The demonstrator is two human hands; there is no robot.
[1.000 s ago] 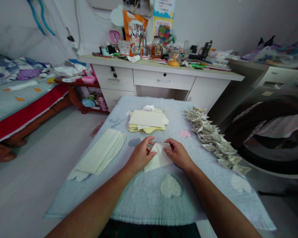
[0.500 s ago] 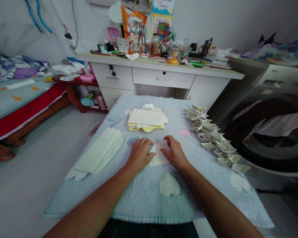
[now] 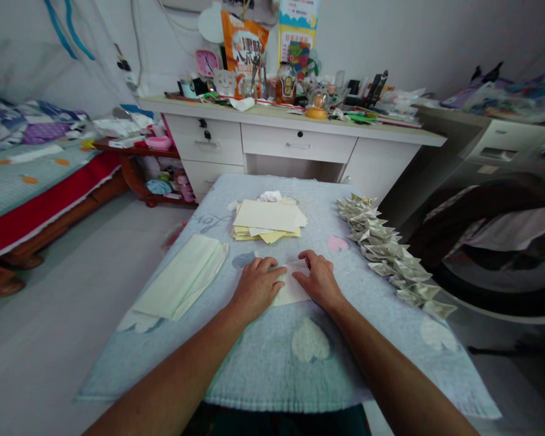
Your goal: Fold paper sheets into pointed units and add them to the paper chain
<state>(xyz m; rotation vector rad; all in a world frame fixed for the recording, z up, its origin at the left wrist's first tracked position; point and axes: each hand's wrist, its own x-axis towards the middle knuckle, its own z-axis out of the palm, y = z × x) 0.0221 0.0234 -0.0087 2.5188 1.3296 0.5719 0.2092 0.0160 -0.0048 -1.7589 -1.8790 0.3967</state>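
A small pale sheet of paper lies flat on the blue cloth in front of me, partly covered by both hands. My left hand is at its left side, index finger and thumb pressed on the paper's upper left part. On the right side, my right hand holds the sheet with curled fingers and the thumb on top. Beyond the hands rests a stack of cream and yellow paper sheets. Folded pale green paper lies to the left. Several folded paper pieces with pointed tips stand in rows at the right.
The blue cloth with heart patterns covers the table. Behind it stands a white desk crowded with jars, a pink clock and an orange bag. A washing machine is at right, a bed at left.
My left index finger has moved right and extended over the sheet's upper left, where a raised edge showed before. My right hand has barely moved.
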